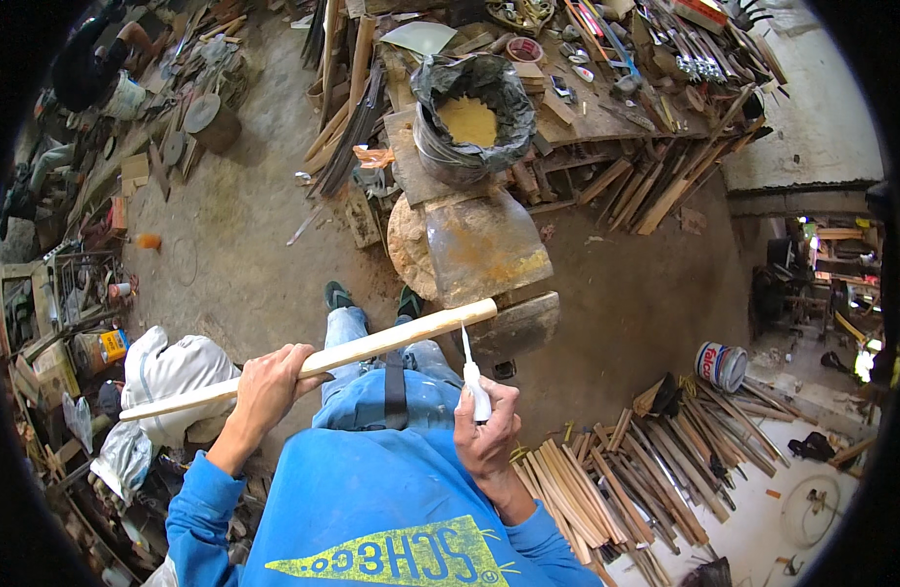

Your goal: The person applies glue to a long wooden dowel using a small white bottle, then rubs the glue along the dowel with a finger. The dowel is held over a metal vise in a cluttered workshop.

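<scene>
My left hand (271, 387) is closed around a long, pale wooden stick (376, 342), which slants up to the right across my lap. In my right hand (489, 430) is a small white squeeze bottle (480, 395) with a long thin nozzle. Its tip points up at the stick's underside near the right end; whether it touches cannot be made out. Just beyond that end lies a worn, rust-stained metal plate (489, 245) against a round, rough stone-like block (408, 245).
A bucket lined with black plastic (448, 157) holds yellowish powder. Behind it stands a cluttered workbench (606, 122). Many wooden strips (577, 499) lie at the lower right near a paint bucket (721, 366). A white sack (171, 372) sits at the left. Another person's arm (137, 39) shows at the upper left.
</scene>
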{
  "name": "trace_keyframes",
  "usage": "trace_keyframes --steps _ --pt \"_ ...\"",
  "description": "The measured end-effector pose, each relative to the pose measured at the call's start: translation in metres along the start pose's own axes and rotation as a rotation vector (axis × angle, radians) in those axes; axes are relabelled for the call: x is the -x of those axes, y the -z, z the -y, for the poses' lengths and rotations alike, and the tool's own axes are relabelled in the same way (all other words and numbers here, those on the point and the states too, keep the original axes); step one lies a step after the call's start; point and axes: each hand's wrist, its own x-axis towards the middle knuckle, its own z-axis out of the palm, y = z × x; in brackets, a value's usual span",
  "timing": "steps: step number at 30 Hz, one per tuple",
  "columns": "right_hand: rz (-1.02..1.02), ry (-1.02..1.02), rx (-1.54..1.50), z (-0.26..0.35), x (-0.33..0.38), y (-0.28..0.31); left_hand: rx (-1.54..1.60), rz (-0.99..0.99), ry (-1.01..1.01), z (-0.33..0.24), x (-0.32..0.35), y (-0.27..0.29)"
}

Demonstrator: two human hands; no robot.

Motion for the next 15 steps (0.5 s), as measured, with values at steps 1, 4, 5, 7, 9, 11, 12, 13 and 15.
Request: trace_keyframes --steps 1,4,5,7,9,11,12,13,15 --pt "0.024 0.028 -0.002 -0.0006 0.0003 0.0000 0.004 0.003 0.003 0.0001 0.0000 -0.0003" --pt "0.045 -0.070 -0.025 -0.0028 0.0030 0.0006 0.016 0.009 0.013 0.0008 0.0001 -0.0014" --pt "0.040 -0.064 -0.037 -0.0034 0.0038 0.0006 0.014 0.009 0.009 0.0011 -0.0001 -0.0017" --pt "0.044 -0.028 -0.027 -0.0044 0.0048 0.0007 0.013 -0.007 -0.014 0.0017 -0.0005 -0.0021" --pt "0.053 -0.101 -0.042 -0.0052 0.0052 0.0008 0.016 -0.015 -0.020 0.0019 -0.0006 -0.0027" --pt "0.053 -0.010 -0.024 -0.0053 0.0049 0.0007 0.017 -0.007 -0.013 0.0020 -0.0005 -0.0029" --pt "0.048 0.024 -0.015 -0.0052 0.0046 0.0005 0.017 -0.010 -0.016 0.0021 -0.0006 -0.0028" --pt "0.057 -0.012 -0.024 -0.0050 0.0044 0.0002 0.014 -0.010 -0.018 0.0021 -0.0007 -0.0028" --pt "0.064 -0.095 -0.042 -0.0040 0.0044 -0.0007 0.013 -0.010 -0.019 0.0018 -0.0006 -0.0027"
